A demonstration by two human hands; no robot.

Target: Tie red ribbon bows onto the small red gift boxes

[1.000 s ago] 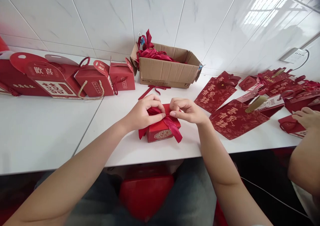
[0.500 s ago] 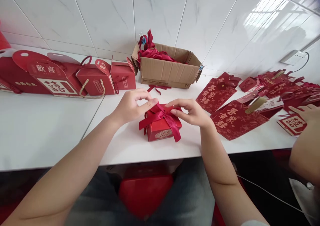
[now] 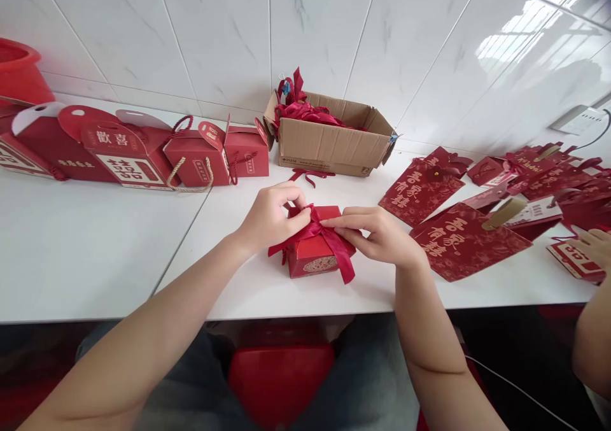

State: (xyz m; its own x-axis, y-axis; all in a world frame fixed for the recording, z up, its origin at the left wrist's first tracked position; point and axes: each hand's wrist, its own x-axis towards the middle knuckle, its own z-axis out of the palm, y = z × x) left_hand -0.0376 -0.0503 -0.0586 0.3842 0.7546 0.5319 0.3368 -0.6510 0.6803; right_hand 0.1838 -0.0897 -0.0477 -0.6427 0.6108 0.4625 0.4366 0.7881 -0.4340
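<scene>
A small red gift box (image 3: 310, 253) with a pale round emblem on its front sits on the white table before me. Across its top runs a dark red satin ribbon (image 3: 341, 251), tied in a bow whose tails hang over the left side and the front. My left hand (image 3: 279, 218) pinches the ribbon at the left of the knot, thumb against bent fingers. From the right, my right hand (image 3: 382, 232) grips the ribbon beside the knot between thumb and fingers. The fingertips partly hide the bow's loops.
Behind the box stands an open cardboard carton (image 3: 329, 139) holding red ribbon. Red gift boxes (image 3: 128, 157) line the wall at left, near a red bucket (image 3: 21, 74). At right lie red gift bags (image 3: 470, 240), and a co-worker's hand (image 3: 594, 247) touches a small red box.
Both hands have closed in on the knot, and the fingers now pinch the ribbon more tightly. The view has shifted slightly left. The co-worker's hand at right has also moved.
</scene>
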